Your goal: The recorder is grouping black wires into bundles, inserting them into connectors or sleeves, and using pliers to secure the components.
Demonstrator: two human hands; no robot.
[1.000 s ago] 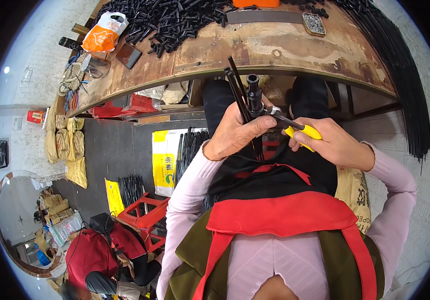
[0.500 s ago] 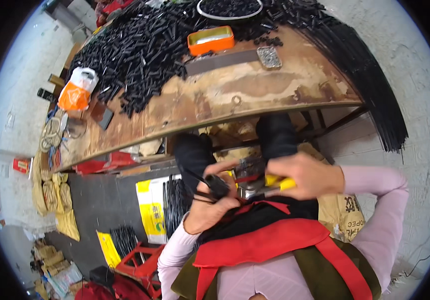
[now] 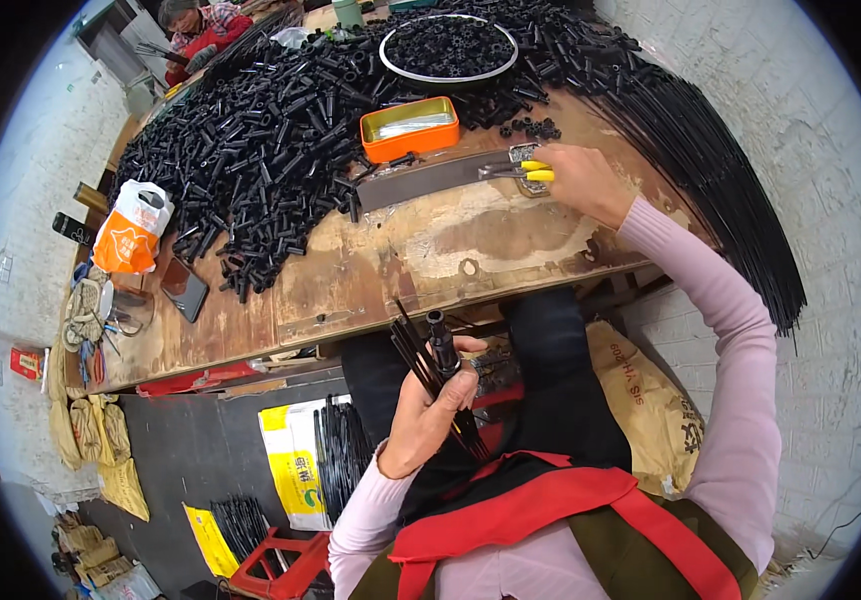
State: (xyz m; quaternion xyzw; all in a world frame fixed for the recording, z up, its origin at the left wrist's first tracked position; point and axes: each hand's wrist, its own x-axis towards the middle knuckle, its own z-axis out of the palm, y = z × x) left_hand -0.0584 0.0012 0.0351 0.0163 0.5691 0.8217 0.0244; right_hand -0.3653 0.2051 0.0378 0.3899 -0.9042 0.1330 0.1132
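My left hand [image 3: 428, 415] is closed low in front of the table edge, around several thin black rods [image 3: 410, 340] and a black tubular part [image 3: 441, 345] that stands upright among them. My right hand [image 3: 590, 182] reaches over the table, gripping pliers with yellow handles [image 3: 538, 176]. The pliers' metal jaws point left, over the end of a flat grey strip [image 3: 420, 182]. Just beneath the pliers and the right fingers sits a small metal tray of tiny pieces [image 3: 524, 152], partly hidden.
A heap of black tubes [image 3: 280, 150] covers the table's far left, beside an orange tin [image 3: 410, 130] and a white-rimmed round tray [image 3: 503, 68]. Long black rods [image 3: 720, 180] overhang the right edge. A phone [image 3: 185, 290] and plastic bag [image 3: 132, 228] lie left. Another person [image 3: 205, 25] sits far left.
My right hand has carried the pliers from my lap up and forward to the small tray. My left hand stays low, and the tube it holds now stands more upright.
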